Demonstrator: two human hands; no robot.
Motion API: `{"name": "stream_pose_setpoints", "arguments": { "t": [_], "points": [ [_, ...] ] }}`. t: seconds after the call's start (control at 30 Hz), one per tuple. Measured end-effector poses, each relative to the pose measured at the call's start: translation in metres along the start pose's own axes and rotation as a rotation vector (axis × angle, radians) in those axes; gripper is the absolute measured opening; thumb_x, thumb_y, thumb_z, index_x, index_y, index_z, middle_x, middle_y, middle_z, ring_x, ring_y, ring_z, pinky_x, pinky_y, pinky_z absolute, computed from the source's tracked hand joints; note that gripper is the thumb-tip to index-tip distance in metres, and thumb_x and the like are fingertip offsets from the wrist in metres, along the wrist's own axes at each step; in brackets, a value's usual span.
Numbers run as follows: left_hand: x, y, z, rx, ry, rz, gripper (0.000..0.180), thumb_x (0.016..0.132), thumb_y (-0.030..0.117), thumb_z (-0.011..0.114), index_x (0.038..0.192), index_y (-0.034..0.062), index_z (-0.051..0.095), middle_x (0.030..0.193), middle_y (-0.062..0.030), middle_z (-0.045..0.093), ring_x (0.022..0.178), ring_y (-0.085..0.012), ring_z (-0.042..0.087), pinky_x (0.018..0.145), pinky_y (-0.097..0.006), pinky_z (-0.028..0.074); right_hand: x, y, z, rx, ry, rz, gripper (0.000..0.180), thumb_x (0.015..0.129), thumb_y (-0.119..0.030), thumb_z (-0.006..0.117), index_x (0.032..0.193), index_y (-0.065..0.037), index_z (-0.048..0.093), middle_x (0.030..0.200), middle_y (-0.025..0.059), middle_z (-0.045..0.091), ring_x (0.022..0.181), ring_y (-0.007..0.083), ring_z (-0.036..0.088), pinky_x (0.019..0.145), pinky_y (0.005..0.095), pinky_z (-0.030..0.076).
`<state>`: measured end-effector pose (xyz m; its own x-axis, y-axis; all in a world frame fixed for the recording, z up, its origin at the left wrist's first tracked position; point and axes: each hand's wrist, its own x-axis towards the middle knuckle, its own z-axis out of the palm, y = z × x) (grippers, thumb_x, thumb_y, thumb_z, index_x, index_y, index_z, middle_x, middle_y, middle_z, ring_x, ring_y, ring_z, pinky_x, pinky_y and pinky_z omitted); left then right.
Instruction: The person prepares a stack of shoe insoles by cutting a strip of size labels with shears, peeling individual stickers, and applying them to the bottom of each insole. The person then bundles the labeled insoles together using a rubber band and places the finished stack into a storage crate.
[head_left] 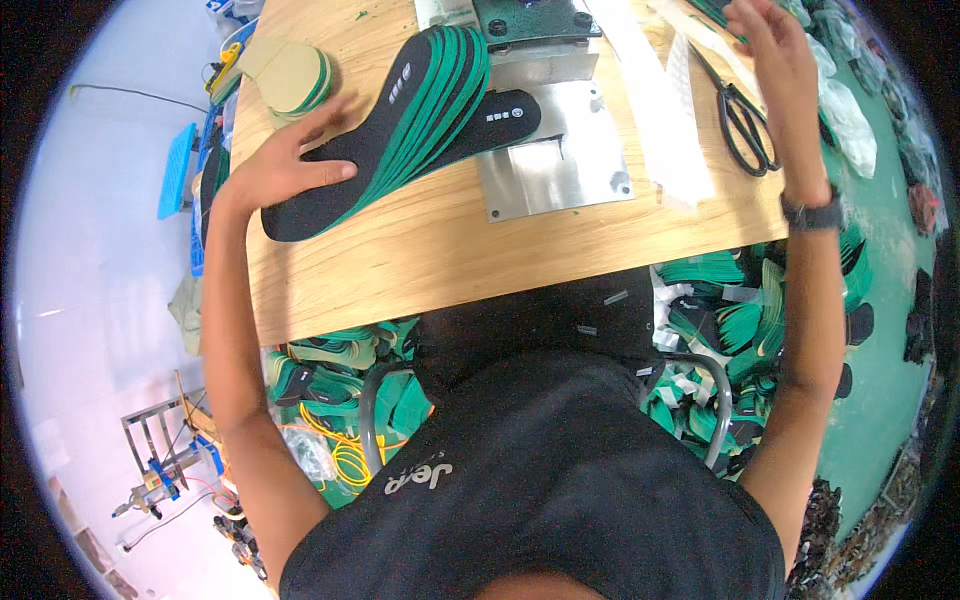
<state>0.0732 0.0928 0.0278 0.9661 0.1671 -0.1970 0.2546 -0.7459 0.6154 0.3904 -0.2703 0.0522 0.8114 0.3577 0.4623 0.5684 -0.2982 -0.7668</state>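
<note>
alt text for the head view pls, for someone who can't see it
A person's left hand rests on a fanned stack of black-and-green insoles on a wooden table, while the right hand reaches toward the far right edge. Black scissors and a metal plate lie between.

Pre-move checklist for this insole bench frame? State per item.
1. Left hand flat on the fanned stack of black-and-green foam insoles: ok.
2. Stack fully on the light wooden tabletop: ok.
3. Single black insole lying partly on the bare steel plate: ok.
4. Right hand reaching toward the white strips at the far right edge; what it grips: cannot tell.
5. Black-handled scissors lying closed, clear of both hands: ok.
6. Stack of tan insoles on the table corner, untouched: ok.
</note>
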Motion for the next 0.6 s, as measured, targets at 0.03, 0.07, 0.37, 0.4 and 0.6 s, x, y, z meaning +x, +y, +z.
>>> {"name": "stream_pose_setpoints", "arguments": {
  "t": [0.03,0.07,0.37,0.4,0.6],
  "points": [
    [0.007,-0.002,-0.001,0.039,-0.086,-0.035,0.093,0.069,0.041,0.075,0.142,0.0024,0.032,0.121,-0.0132,0.05,0.111,-0.0205,0.048,0.095,-0.033,0.037,-0.022,-0.003,0.013,0.245,0.029,-0.225,0.024,0.094,-0.024,0.055,0.101,-0.002,0.062,0.084,0.0035,0.065,0.074,0.0075,0.058,0.066,0.0206,0.045],
    [0.015,0.0,-0.006,0.083,-0.172,-0.067,0.092,0.067,0.042,0.078,0.139,0.0009,0.037,0.109,-0.0116,0.053,0.1,-0.0194,0.051,0.087,-0.032,0.04,-0.041,-0.009,0.014,0.147,-0.121,-0.27,0.026,0.094,-0.02,0.054,0.109,0.0,0.058,0.093,0.0066,0.067,0.082,0.01,0.061,0.074,0.0221,0.047],
    [-0.034,0.066,0.016,0.248,0.21,0.015,0.065,0.061,0.028,0.082,0.109,-0.0011,0.051,0.099,-0.0192,0.059,0.096,-0.0312,0.057,0.084,-0.036,0.045,-0.142,-0.149,0.114,0.078,-0.326,-0.955,0.046,0.064,-0.021,0.077,0.1,0.0,0.057,0.102,0.0109,0.058,0.103,0.0284,0.053,0.084,0.0404,0.046],
    [-0.045,0.071,0.02,0.283,0.241,0.013,0.064,0.06,0.024,0.081,0.111,-0.0009,0.051,0.1,-0.0212,0.059,0.097,-0.0353,0.058,0.083,-0.039,0.045,-0.137,-0.167,0.121,0.045,-0.268,-0.948,0.051,0.061,-0.025,0.079,0.1,-0.001,0.058,0.101,0.0102,0.058,0.104,0.0277,0.052,0.085,0.0405,0.044],
    [-0.092,0.074,0.024,0.294,0.167,0.13,0.071,0.055,0.017,0.08,0.118,0.0025,0.052,0.11,-0.0177,0.055,0.103,-0.036,0.053,0.09,-0.04,0.043,-0.129,-0.133,0.15,-0.281,-0.816,-0.927,0.05,0.061,-0.033,0.08,0.094,-0.002,0.059,0.093,0.0098,0.059,0.092,0.0269,0.056,0.078,0.0374,0.042]
  ]
}}
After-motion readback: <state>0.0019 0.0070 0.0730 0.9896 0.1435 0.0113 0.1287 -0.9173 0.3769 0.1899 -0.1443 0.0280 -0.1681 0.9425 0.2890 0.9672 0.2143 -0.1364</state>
